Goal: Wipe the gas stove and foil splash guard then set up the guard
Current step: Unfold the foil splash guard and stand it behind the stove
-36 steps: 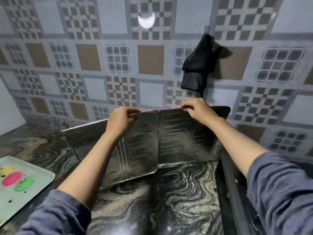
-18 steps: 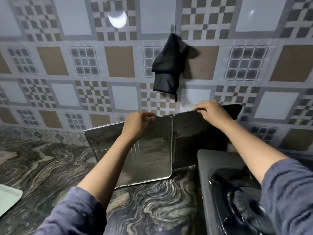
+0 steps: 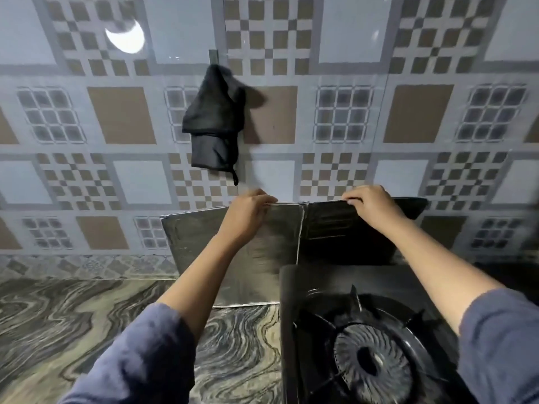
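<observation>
The foil splash guard stands upright on the marble counter against the tiled wall, its panels hinged near the middle. My left hand grips the top edge of the left-centre panel. My right hand grips the top edge of the darker right panel, which stands behind the black gas stove. The stove's burner and pan support show at lower right. The guard's far right end pokes out past my right wrist.
A black cloth hangs from a hook on the patterned tiled wall above the guard. The swirled marble counter stretches to the left of the stove.
Both hands have carried the guard to the right, so its right panel now stands behind the stove. The view has swung right too; the tray at left is gone from sight.
</observation>
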A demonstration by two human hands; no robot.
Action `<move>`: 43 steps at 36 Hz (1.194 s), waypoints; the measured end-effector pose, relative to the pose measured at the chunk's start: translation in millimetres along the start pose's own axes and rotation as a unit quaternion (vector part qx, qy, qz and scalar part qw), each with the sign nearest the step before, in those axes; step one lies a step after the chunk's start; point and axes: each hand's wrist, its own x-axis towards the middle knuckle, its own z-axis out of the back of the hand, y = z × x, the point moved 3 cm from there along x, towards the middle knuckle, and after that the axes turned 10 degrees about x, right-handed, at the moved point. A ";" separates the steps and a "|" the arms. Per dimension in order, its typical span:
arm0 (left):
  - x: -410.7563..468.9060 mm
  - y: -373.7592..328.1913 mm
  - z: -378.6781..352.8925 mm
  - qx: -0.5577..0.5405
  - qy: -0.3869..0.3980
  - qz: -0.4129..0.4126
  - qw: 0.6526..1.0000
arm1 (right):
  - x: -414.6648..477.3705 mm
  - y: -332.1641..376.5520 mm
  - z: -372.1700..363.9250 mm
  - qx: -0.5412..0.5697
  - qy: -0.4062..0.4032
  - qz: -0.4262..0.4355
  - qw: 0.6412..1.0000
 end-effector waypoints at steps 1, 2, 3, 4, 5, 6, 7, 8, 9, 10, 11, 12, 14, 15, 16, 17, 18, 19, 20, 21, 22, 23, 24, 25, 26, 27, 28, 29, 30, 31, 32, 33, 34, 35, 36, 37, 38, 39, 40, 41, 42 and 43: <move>3.1 -2.6 -4.5 0.008 -0.012 -0.010 1.000 | 1.1 -4.5 1.3 0.005 -0.004 -0.001 1.000; 5.7 -5.7 -8.8 0.017 -0.025 -0.020 0.999 | 2.6 -8.2 2.6 0.011 -0.007 -0.003 1.000; 7.9 -8.6 -12.9 0.026 -0.037 -0.029 0.999 | 4.3 -11.2 3.7 0.015 -0.008 -0.003 1.000; 9.8 -11.5 -16.8 0.035 -0.049 -0.038 0.997 | 6.3 -13.7 4.7 0.018 -0.009 -0.002 1.000; 11.5 -14.0 -20.6 0.046 -0.060 -0.046 0.996 | 8.3 -15.3 5.6 0.021 -0.009 -0.001 1.000; 13.3 -16.4 -24.3 0.057 -0.070 -0.052 0.995 | 10.7 -16.6 6.4 0.024 -0.008 0.000 1.000; 15.0 -18.7 -27.7 0.066 -0.078 -0.055 0.993 | 13.1 -17.9 6.8 0.026 -0.008 0.001 1.000; 16.7 -20.2 -30.8 0.073 -0.085 -0.055 0.992 | 15.6 -19.2 7.1 0.026 -0.009 0.002 1.000; 18.6 -21.4 -33.7 0.077 -0.089 -0.055 0.992 | 18.2 -20.2 7.1 0.025 -0.012 0.003 1.000; 20.2 -22.5 -36.2 0.079 -0.091 -0.052 0.991 | 20.2 -20.9 6.9 0.024 -0.015 0.004 1.000; 21.6 -22.7 -38.7 0.079 -0.091 -0.049 0.991 | 22.1 -20.9 6.5 0.022 -0.017 0.007 1.000; 23.2 -22.3 -40.9 0.078 -0.091 -0.044 0.992 | 23.8 -20.5 5.9 0.019 -0.019 0.011 1.000; 26.7 -20.3 -44.1 0.076 -0.090 -0.036 0.992 | 28.0 -20.2 3.9 0.017 -0.024 0.021 0.999; 28.1 -19.1 -45.1 0.073 -0.090 -0.034 0.993 | 30.3 -20.4 2.5 0.017 -0.028 0.023 0.999; 28.9 -18.0 -45.6 0.069 -0.091 -0.035 0.993 | 32.5 -20.8 1.1 0.016 -0.031 0.025 0.999; 29.5 -17.0 -45.7 0.064 -0.092 -0.038 0.993 | 34.4 -21.4 -0.5 0.015 -0.036 0.027 0.999; 29.7 -16.0 -45.6 0.060 -0.092 -0.043 0.993 | 36.2 -22.1 -1.9 0.013 -0.042 0.028 0.999; 29.6 -14.8 -45.2 0.058 -0.092 -0.049 0.993 | 37.9 -22.4 -2.9 0.012 -0.049 0.030 0.998; 29.3 -13.6 -44.6 0.056 -0.091 -0.055 0.993 | 39.3 -22.6 -3.7 0.011 -0.057 0.033 0.998; 29.0 -12.6 -43.8 0.053 -0.091 -0.059 0.993 | 40.7 -22.5 -4.1 0.011 -0.064 0.035 0.997; 28.9 -11.6 -42.9 0.047 -0.089 -0.061 0.993 | 42.0 -22.7 -4.6 0.010 -0.068 0.036 0.997; 29.3 -10.6 -42.1 0.040 -0.086 -0.061 0.994 | 43.4 -22.7 -4.9 0.009 -0.072 0.037 0.997; 29.9 -9.6 -41.4 0.033 -0.079 -0.059 0.995 | 44.4 -22.7 -5.2 0.005 -0.075 0.039 0.996; 30.7 -8.9 -40.8 0.027 -0.071 -0.057 0.996 | 45.0 -22.4 -5.6 -0.005 -0.079 0.043 0.996; 31.7 -8.0 -39.7 0.018 -0.060 -0.054 0.997 | 45.5 -22.0 -6.3 -0.019 -0.083 0.048 0.995; 32.7 -7.0 -38.1 0.005 -0.049 -0.049 0.998 | 45.7 -21.0 -7.3 -0.035 -0.085 0.053 0.994; 33.7 -5.7 -36.0 -0.012 -0.041 -0.044 0.998 | 45.5 -19.5 -8.7 -0.049 -0.086 0.058 0.993; 34.7 -4.0 -33.3 -0.028 -0.035 -0.037 0.998 | 45.1 -17.1 -10.7 -0.058 -0.084 0.064 0.993; 35.2 -2.1 -30.2 -0.039 -0.031 -0.031 0.998 | 44.4 -13.7 -13.2 -0.061 -0.078 0.073 0.992; 35.4 0.1 -26.8 -0.045 -0.029 -0.026 0.998 | 43.7 -9.1 -16.6 -0.062 -0.070 0.085 0.992; 35.0 2.6 -23.4 -0.049 -0.027 -0.023 0.998 | 42.8 -3.6 -20.9 -0.062 -0.058 0.098 0.992; 34.4 5.8 -20.0 -0.051 -0.026 -0.021 0.998 | 41.9 2.7 -25.2 -0.062 -0.046 0.110 0.991; 33.4 9.2 -16.6 -0.051 -0.026 -0.018 0.998 | 41.4 8.8 -29.5 -0.060 -0.035 0.120 0.990; 32.1 12.9 -13.0 -0.050 -0.025 -0.013 0.998 | 41.2 14.6 -33.6 -0.055 -0.029 0.128 0.990; 30.5 16.9 -9.2 -0.048 -0.025 -0.008 0.998 | 41.5 19.5 -37.8 -0.049 -0.024 0.134 0.990; 28.7 21.1 -5.3 -0.048 -0.024 -0.002 0.999 | 42.2 23.8 -41.6 -0.044 -0.022 0.137 0.989; 26.6 25.2 -1.1 -0.047 -0.024 0.004 0.999 | 43.0 27.5 -45.3 -0.039 -0.022 0.139 0.989; 24.0 29.1 3.2 -0.047 -0.023 0.008 0.999 | 43.8 30.9 -48.5 -0.036 -0.022 0.138 0.990; 20.9 32.7 7.7 -0.047 -0.023 0.011 0.999 | 44.3 34.1 -51.5 -0.033 -0.022 0.137 0.990; 17.7 35.8 11.9 -0.047 -0.021 0.014 0.999 | 44.6 37.1 -53.8 -0.033 -0.024 0.136 0.990; 14.2 38.2 16.0 -0.049 -0.018 0.016 0.999 | 44.8 39.8 -55.5 -0.032 -0.028 0.137 0.990; 10.5 40.1 20.0 -0.052 -0.013 0.018 0.998 | 44.7 42.4 -56.9 -0.031 -0.031 0.138 0.990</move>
